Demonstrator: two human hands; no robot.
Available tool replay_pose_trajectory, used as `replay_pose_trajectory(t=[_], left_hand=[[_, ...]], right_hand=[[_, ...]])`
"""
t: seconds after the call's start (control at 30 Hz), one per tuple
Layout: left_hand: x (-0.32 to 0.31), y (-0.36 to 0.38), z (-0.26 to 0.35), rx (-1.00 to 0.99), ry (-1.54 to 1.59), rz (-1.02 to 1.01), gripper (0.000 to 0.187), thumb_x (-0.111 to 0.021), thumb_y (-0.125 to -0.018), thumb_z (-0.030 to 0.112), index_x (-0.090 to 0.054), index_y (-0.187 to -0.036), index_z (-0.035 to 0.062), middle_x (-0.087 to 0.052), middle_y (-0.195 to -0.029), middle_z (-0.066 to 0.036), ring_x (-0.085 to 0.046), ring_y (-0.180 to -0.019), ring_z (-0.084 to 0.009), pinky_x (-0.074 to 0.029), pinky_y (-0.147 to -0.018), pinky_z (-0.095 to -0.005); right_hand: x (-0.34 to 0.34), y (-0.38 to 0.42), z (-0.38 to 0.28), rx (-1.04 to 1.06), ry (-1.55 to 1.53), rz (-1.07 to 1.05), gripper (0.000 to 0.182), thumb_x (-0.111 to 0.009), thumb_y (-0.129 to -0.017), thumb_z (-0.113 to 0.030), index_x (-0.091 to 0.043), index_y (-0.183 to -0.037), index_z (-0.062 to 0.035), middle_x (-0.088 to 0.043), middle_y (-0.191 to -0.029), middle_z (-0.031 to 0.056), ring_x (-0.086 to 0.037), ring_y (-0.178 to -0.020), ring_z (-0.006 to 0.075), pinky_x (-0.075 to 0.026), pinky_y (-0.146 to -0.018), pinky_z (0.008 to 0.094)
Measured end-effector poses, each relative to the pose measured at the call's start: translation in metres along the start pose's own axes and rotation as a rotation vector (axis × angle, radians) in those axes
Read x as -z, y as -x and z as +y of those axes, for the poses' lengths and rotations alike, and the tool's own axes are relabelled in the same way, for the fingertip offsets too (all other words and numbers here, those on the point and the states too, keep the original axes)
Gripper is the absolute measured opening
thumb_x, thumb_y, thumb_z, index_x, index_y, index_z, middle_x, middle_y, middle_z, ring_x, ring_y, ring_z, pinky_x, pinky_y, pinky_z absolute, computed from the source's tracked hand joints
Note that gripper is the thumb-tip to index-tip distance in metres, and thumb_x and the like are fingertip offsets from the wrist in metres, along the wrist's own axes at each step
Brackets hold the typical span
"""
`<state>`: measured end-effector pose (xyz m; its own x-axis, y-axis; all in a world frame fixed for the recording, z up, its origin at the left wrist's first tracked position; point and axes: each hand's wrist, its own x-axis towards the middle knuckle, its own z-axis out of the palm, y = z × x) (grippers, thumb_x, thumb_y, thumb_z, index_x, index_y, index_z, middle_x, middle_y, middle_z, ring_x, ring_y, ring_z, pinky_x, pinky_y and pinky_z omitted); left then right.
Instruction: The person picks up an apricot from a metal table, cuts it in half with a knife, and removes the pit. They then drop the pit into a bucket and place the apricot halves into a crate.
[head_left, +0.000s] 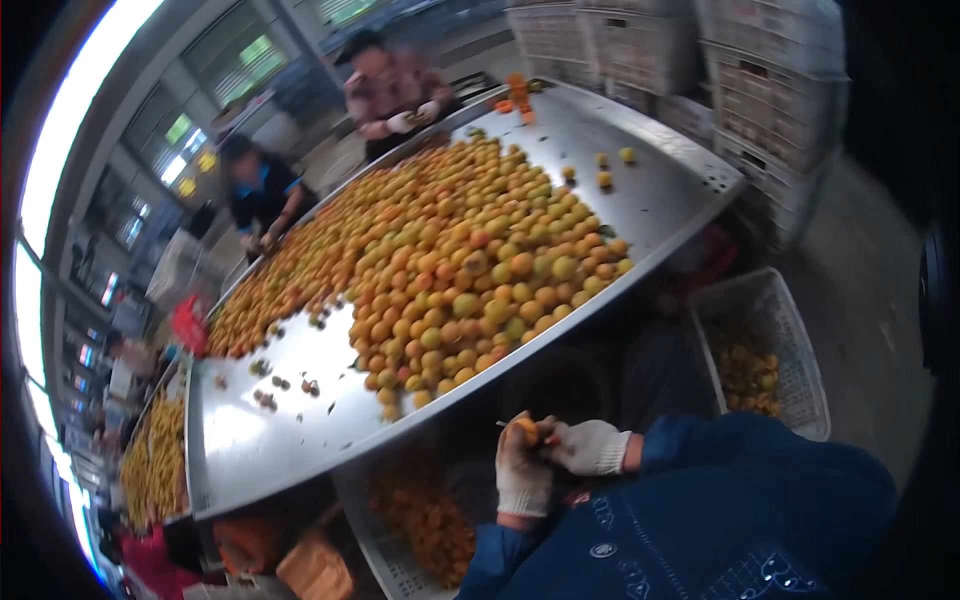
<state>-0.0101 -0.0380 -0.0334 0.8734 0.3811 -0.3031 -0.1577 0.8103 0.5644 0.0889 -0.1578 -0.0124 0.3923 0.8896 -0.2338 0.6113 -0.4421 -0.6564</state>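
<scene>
My left hand (523, 474), in a whitish knitted glove with soiled fingers, is closed around an orange-yellow apricot (527, 429). My right hand (592, 447), gloved the same way, meets it from the right with its fingers closed. A small red bit shows between the two hands, and a thin pale tip sticks out left of the fruit; what the right hand grips is too small to make out. Both hands are just off the near edge of a metal table (262, 440). A large heap of apricots (440, 270) covers much of that table.
Below the table stand a crate of halved-looking fruit (425, 510) on the left and another white crate (815, 375) on the right. Stacked crates (775, 110) rise at the back right. Two people (395, 95) work across the table. An orange container (519, 95) sits at the far edge.
</scene>
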Motion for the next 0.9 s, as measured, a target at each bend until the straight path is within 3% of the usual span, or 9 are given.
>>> replay_pose_trajectory(t=[0.07,0.2,0.47,0.67,0.73,0.9], left_hand=[[0.000,-0.008,-0.001,-0.026,-0.107,0.049,0.039,-0.060,-0.093,0.032,-0.054,-0.118,0.0043,-0.066,-0.105,-0.020,-0.061,-0.098,-0.0288,-0.048,-0.093,-0.0404],[-0.007,-0.003,-0.003,-0.038,-0.080,0.031,0.040,-0.062,-0.091,0.031,-0.054,-0.119,0.0044,-0.065,-0.108,-0.020,-0.061,-0.100,-0.0285,-0.047,-0.094,-0.0387],[-0.009,0.003,0.002,0.020,-0.029,-0.092,0.039,-0.057,-0.089,0.014,-0.049,-0.125,0.0013,-0.057,-0.123,-0.027,-0.058,-0.108,-0.0331,-0.045,-0.100,-0.0427],[0.002,0.002,0.003,0.049,0.029,-0.156,0.040,-0.053,-0.085,0.006,-0.050,-0.124,-0.0005,-0.054,-0.126,-0.028,-0.057,-0.110,-0.0357,-0.044,-0.102,-0.0441],[-0.002,0.003,0.002,0.046,0.078,-0.166,0.044,-0.050,-0.084,0.006,-0.048,-0.128,-0.0013,-0.056,-0.123,-0.024,-0.057,-0.107,-0.0303,-0.043,-0.102,-0.0393],[-0.014,0.006,0.008,0.048,-0.052,-0.085,0.047,-0.051,-0.086,0.005,-0.046,-0.133,-0.0012,-0.054,-0.127,-0.019,-0.057,-0.109,-0.0261,-0.044,-0.101,-0.0360]], right_hand=[[0.004,-0.002,0.004,-0.016,-0.043,-0.015,0.044,-0.043,-0.097,-0.044,-0.050,-0.116,-0.0047,-0.067,-0.092,0.0207,-0.065,-0.087,0.0383,-0.051,-0.078,0.0459],[0.021,0.004,-0.002,-0.092,-0.025,-0.102,0.047,-0.043,-0.097,-0.043,-0.048,-0.118,-0.0013,-0.068,-0.091,0.0207,-0.065,-0.087,0.0389,-0.051,-0.077,0.0456],[0.017,0.004,0.002,-0.073,-0.009,-0.099,0.045,-0.044,-0.097,-0.039,-0.048,-0.117,0.0004,-0.067,-0.090,0.0222,-0.065,-0.087,0.0402,-0.050,-0.078,0.0466],[0.003,-0.001,0.012,-0.006,-0.133,-0.041,0.040,-0.047,-0.095,-0.039,-0.052,-0.106,-0.0007,-0.066,-0.089,0.0238,-0.064,-0.086,0.0403,-0.050,-0.078,0.0480],[0.012,0.004,0.007,-0.034,-0.037,-0.094,0.038,-0.048,-0.095,-0.038,-0.051,-0.108,-0.0017,-0.067,-0.088,0.0225,-0.065,-0.085,0.0394,-0.050,-0.077,0.0474],[0.024,0.009,-0.001,-0.054,0.083,0.039,0.039,-0.053,-0.091,-0.034,-0.049,-0.115,-0.0033,-0.068,-0.086,0.0196,-0.066,-0.081,0.0380,-0.052,-0.074,0.0466]])
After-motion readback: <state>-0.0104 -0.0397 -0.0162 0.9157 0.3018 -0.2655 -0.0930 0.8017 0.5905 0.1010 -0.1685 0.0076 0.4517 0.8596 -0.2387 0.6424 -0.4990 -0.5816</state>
